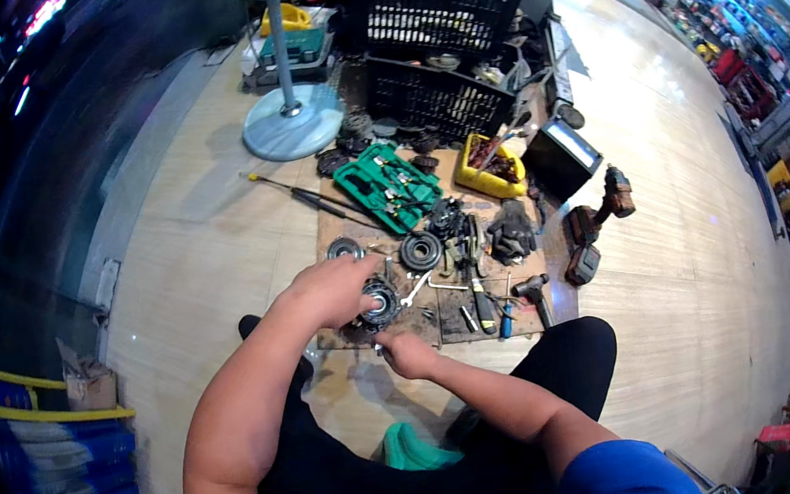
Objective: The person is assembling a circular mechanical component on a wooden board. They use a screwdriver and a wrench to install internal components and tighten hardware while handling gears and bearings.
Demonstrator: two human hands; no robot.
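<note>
A dark, greasy round metal part with a ringed centre point(381, 302), like a compressor pulley, lies on a stained cardboard sheet between my knees. From its upper left, my left hand point(329, 293) grips it, fingers over the top and thumb near the centre. At its lower edge my right hand point(408, 354) is closed; what its fingertips pinch is too small to make out. Right of the part lie a second black pulley ring point(420, 252) and a wrench point(413, 291). A smaller bearing-like ring point(345, 249) sits just beyond my left hand.
Beyond stand a green tool case point(389, 187), a yellow tray point(489, 167) and black crates point(438, 8). Dark gloves point(512, 230), a hammer point(532, 290), a screwdriver point(506, 320) and a cordless drill point(599, 220) lie to the right. A fan base point(293, 125) stands far left.
</note>
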